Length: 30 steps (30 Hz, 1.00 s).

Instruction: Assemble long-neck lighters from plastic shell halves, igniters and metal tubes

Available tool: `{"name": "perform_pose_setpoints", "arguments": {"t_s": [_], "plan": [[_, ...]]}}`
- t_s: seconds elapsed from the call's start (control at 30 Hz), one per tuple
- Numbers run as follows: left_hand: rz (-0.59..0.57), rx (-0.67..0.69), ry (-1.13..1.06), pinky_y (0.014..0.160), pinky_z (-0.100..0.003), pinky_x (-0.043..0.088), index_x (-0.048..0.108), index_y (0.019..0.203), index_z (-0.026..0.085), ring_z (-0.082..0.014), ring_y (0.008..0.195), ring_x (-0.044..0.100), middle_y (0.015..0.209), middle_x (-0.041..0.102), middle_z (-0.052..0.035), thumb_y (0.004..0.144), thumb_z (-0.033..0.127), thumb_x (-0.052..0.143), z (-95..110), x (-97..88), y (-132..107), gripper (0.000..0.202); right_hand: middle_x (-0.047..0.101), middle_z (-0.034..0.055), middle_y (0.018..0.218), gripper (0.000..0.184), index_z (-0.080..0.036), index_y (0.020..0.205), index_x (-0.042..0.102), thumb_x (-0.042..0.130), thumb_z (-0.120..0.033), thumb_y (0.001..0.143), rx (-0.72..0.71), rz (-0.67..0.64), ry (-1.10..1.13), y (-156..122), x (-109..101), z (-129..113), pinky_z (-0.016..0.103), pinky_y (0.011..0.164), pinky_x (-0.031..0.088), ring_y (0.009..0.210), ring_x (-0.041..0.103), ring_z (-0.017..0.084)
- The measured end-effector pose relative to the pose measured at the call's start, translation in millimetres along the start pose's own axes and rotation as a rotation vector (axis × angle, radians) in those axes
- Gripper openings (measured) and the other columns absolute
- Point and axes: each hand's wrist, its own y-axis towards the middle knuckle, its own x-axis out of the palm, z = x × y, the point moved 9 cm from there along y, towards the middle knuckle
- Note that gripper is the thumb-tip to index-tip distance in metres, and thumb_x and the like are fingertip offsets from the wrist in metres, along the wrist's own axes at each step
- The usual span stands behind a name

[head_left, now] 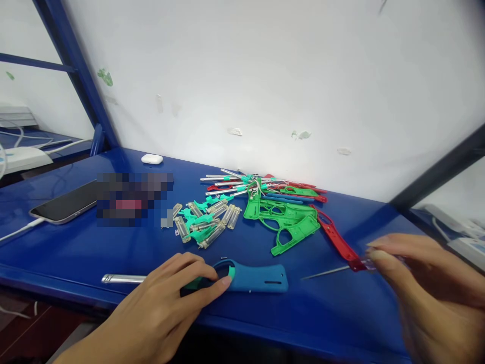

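Left hand (170, 293) holds the blue lighter (259, 278) across its middle, from above.

Bare on left hand (166, 290) and right hand (424, 283), bare too along left wrist (117, 328). Slender in the fingers (195, 270), rounded at the tips, smooth across the backs.

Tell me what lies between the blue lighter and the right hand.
In the head view: the screwdriver shaft pointing from the right hand toward the blue lighter, the end of a red handle piece, and blue tabletop beyond the tip.
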Motion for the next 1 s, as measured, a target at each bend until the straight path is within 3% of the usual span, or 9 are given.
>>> {"name": "perform_pose_setpoints", "arguments": {"t_s": [0.13,0.23,0.33,0.5,0.63,0.73,0.87,0.93,1.0], "plan": [[0.012,-0.012,-0.007,0.095,-0.034,0.056,0.058,0.148,0.029,-0.0213,0.106,0.062,0.116,0.067,-0.0066,0.101,-0.002,0.041,-0.4,-1.3,0.4,0.059,0.076,-0.0002,0.083,0.031,-0.028,0.082,0.08,0.085,-0.058,0.079,0.117,-0.159,-0.238,1.4,1.5,32.7,0.031,0.067,0.058,0.073,0.071,0.02],[0.01,-0.019,-0.016,0.093,-0.032,0.056,0.059,0.147,0.028,-0.0213,0.106,0.061,0.117,0.067,-0.0066,0.102,-0.001,0.041,-1.1,-0.5,0.2,0.057,0.08,0.0005,0.083,0.038,-0.027,0.083,0.082,0.08,-0.065,0.081,0.048,-0.33,-0.328,-4.9,18.3,44.2,0.032,0.068,0.061,0.07,0.075,0.021],[0.008,-0.025,-0.031,0.092,-0.03,0.056,0.057,0.15,0.028,-0.0203,0.106,0.06,0.117,0.067,-0.0066,0.103,-0.002,0.04,-2.0,0.5,-0.1,0.058,0.081,0.001,0.095,0.031,-0.03,0.091,0.082,0.073,-0.059,0.091,-0.084,-0.531,-0.375,-17.0,41.8,48.3,0.034,0.077,0.062,0.081,0.079,0.023],[0.02,-0.001,-0.013,0.094,-0.029,0.056,0.059,0.148,0.028,-0.0192,0.107,0.061,0.117,0.069,-0.0057,0.098,-0.006,0.039,-1.0,-0.8,2.0,0.063,0.077,0.004,0.111,0.023,-0.031,0.109,0.079,0.07,-0.05,0.098,-0.276,-0.535,-0.372,-32.0,58.8,15.5,0.038,0.091,0.062,0.1,0.077,0.024],[0.017,0.056,0.054,0.099,-0.027,0.055,0.063,0.143,0.028,-0.0181,0.109,0.063,0.116,0.072,-0.003,0.089,-0.01,0.039,3.7,0.0,-2.2,0.071,0.074,0.0007,0.13,0.041,-0.04,0.131,0.069,0.077,-0.049,0.093,-0.389,-0.794,-0.326,-66.4,98.9,-25.7,0.039,0.092,0.066,0.114,0.076,0.025],[0.004,0.102,0.131,0.103,-0.029,0.053,0.063,0.145,0.029,-0.02,0.114,0.063,0.12,0.074,-0.0024,0.093,-0.002,0.044,9.8,1.0,-12.5,0.064,0.074,0.0019,0.134,0.047,-0.039,0.136,0.066,0.079,-0.04,0.092,-0.445,-0.904,-0.319,-86.9,118.4,-46.7,0.041,0.095,0.066,0.117,0.075,0.025],[0.073,0.17,0.273,0.12,-0.038,0.04,0.064,0.145,0.031,-0.0217,0.124,0.061,0.129,0.073,-0.0008,0.107,0.013,0.041,23.0,-11.2,-16.0,0.048,0.077,0.0018,0.126,0.029,-0.038,0.132,0.067,0.062,-0.034,0.104,-0.494,-0.837,-0.287,-91.3,116.5,-61.1,0.031,0.081,0.069,0.109,0.079,0.021],[0.079,0.195,0.273,0.124,-0.04,0.036,0.065,0.143,0.03,-0.0206,0.126,0.061,0.13,0.073,-0.0012,0.11,0.014,0.037,28.0,-16.6,-3.9,0.046,0.077,-0.0001,0.129,0.037,-0.04,0.142,0.06,0.055,-0.029,0.107,-0.514,-0.812,-0.284,-91.8,112.7,-61.8,0.027,0.076,0.068,0.108,0.079,0.018],[0.192,0.186,0.283,0.123,-0.046,0.037,0.066,0.14,0.031,-0.0225,0.129,0.06,0.128,0.074,-0.002,0.108,0.01,0.042,29.4,-30.0,14.4,0.045,0.074,0.0002,0.137,0.053,-0.04,0.157,0.045,0.052,-0.023,0.107,-0.499,-0.78,-0.278,-89.6,109.5,-57.4,0.026,0.079,0.068,0.114,0.078,0.018]]}}
